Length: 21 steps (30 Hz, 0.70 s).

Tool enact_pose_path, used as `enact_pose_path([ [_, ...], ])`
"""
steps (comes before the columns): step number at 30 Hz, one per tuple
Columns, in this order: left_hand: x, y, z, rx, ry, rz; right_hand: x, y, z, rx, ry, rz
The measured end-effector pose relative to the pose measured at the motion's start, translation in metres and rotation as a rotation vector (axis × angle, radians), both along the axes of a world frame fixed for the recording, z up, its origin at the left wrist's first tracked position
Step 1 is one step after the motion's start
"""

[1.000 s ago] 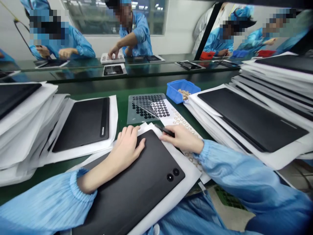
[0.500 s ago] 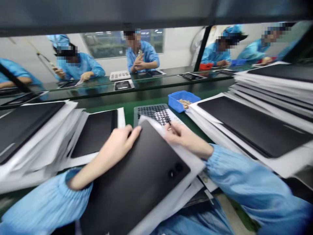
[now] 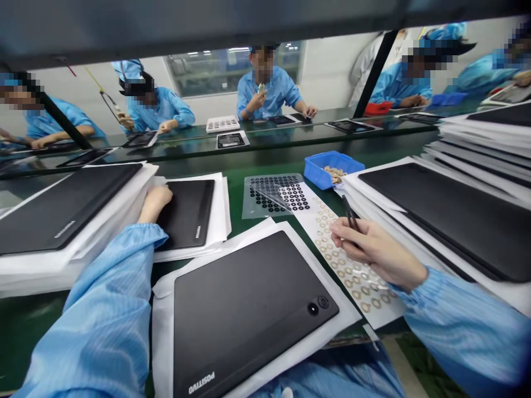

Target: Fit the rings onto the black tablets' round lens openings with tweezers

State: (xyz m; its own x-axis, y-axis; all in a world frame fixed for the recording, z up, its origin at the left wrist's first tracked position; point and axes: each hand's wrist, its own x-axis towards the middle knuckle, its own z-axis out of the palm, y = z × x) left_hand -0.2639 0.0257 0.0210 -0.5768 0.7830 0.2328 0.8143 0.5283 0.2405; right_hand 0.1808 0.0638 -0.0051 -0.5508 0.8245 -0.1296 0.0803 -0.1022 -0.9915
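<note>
My left hand (image 3: 154, 203) is curled at the left edge of a black tablet (image 3: 188, 213) on a short white-sheeted stack; its thumb side touches the tablet, and its other fingers are mostly hidden. My right hand (image 3: 373, 246) is closed round dark tweezers (image 3: 350, 213), tips pointing up, above a white sheet of ring-shaped tan stickers (image 3: 365, 290). Lying back up in front of me, untouched, is another black tablet (image 3: 253, 309) marked POSITIVO, on white wrapping (image 3: 164, 331). Two round camera spots show near its right corner.
Behind the tablet lies a clear sheet of black rings (image 3: 265, 193). A blue tray (image 3: 332, 166) holds small tan pieces. Tablet stacks stand at left (image 3: 83, 204) and right (image 3: 448, 215). Co-workers in blue sit across the bench, under an overhead shelf (image 3: 207, 25).
My left hand has left the front tablet and moved left to the short stack. That tablet now lies lower and flatter. My right hand has moved right, off its wrapping, with the tweezers.
</note>
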Motion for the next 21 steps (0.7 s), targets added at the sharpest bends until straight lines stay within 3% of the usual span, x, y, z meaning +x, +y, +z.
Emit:
enact_pose_path([
  [2,-0.004,-0.006,-0.003,-0.099,-0.006,0.08,0.006,-0.001,-0.003,0.022,-0.029,-0.064],
  [5,0.002,-0.003,0.007,-0.206,0.03,0.139,0.017,0.002,-0.006,0.113,-0.067,-0.204],
  [8,0.043,0.012,0.021,-0.209,0.123,0.044,0.025,0.007,-0.01,0.148,-0.113,-0.318],
  [10,0.094,0.017,0.023,-0.164,0.181,-0.145,0.027,0.009,-0.014,0.123,-0.118,-0.323],
  [11,0.124,0.017,0.021,-0.162,0.181,-0.319,0.027,0.011,-0.017,0.118,-0.101,-0.305],
  [12,0.154,0.016,0.017,-0.141,0.184,-0.521,0.026,0.012,-0.02,0.123,-0.078,-0.284],
  [13,0.182,0.014,0.01,-0.104,0.193,-0.852,0.024,0.014,-0.023,0.14,-0.049,-0.266],
  [14,0.207,0.012,0.001,-0.078,0.197,-1.082,0.022,0.017,-0.027,0.162,-0.023,-0.258],
  [15,0.227,0.011,-0.009,-0.074,0.196,-1.205,0.019,0.02,-0.03,0.187,-0.01,-0.261],
  [18,0.253,0.014,-0.039,-0.091,0.121,-1.293,0.009,0.033,-0.037,0.266,-0.055,-0.306],
  [21,0.248,0.019,-0.055,-0.098,0.054,-1.284,0.0,0.041,-0.039,0.341,-0.172,-0.34],
])
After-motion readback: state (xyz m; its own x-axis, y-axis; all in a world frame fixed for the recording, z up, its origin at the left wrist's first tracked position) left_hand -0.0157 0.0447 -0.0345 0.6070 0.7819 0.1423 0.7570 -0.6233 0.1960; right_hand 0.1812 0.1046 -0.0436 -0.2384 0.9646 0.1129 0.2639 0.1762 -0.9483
